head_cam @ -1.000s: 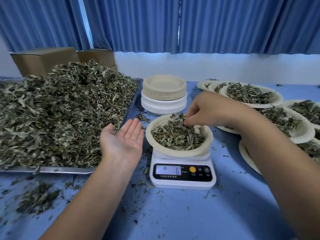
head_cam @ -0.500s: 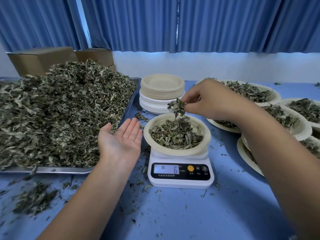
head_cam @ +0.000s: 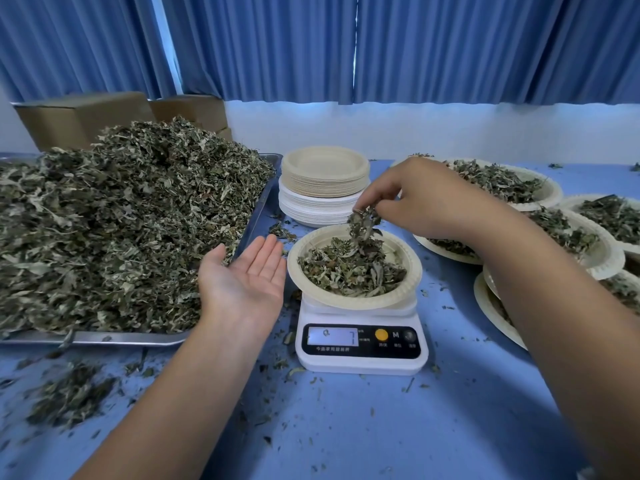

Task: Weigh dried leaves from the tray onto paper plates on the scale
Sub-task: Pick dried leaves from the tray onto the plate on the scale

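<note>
Leaf pinch point(head_cam: 363, 223) was held by right grip point(head_cam: 426, 199) over part-filled plate point(head_cam: 414, 271) on scale point(head_cam: 360, 344). Left grip point(head_cam: 246, 275) was released, palm up, beside heaped tray point(head_cam: 258, 216). Other plates point(head_cam: 554, 195) were filled already; much was left.

We log a blue worktop point(head_cam: 381, 427). A metal tray point(head_cam: 104, 338) sits on its left part. Just right of the tray's far corner stands a stack of empty paper plates point(head_cam: 323, 188), and nearer us a white scale point(head_cam: 360, 355). Filled plates point(head_cam: 614, 259) overlap along the right side. Loose leaf bits point(head_cam: 69, 393) litter it, thickest front left.
</note>
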Motion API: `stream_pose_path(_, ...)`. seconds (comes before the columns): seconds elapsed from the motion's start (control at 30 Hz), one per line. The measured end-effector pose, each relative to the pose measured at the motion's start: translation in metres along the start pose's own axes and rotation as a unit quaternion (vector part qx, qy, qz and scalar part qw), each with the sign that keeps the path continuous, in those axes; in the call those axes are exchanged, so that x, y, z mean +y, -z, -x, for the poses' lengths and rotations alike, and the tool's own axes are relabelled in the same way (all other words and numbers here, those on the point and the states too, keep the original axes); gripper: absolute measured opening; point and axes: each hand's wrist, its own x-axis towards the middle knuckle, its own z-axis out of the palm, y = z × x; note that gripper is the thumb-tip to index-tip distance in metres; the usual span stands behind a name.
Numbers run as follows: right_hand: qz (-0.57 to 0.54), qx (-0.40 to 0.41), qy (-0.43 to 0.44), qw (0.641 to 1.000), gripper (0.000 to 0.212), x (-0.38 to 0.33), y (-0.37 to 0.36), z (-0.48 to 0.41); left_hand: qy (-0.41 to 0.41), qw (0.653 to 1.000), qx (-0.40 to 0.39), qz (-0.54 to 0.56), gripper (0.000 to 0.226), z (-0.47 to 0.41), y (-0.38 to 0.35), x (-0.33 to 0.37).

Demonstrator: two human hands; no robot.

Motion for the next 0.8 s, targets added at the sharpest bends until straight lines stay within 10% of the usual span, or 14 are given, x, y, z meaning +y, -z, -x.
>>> stream_pose_path(0.37, -0.105, 0.037, -0.007, 0.994, 0.026, 0.004, 0.0, -0.003, 0.007, 1.0, 0.003, -0.005, 0.051, 0.001, 0.0, -0.001)
stream_pose_path(0.8, -0.434, 0.003, -0.067, 0.898, 0.022, -0.082, -0.072, -0.062, 0.018, 0.999, 0.024, 0.015, 0.054, 0.001, -0.004, 0.0)
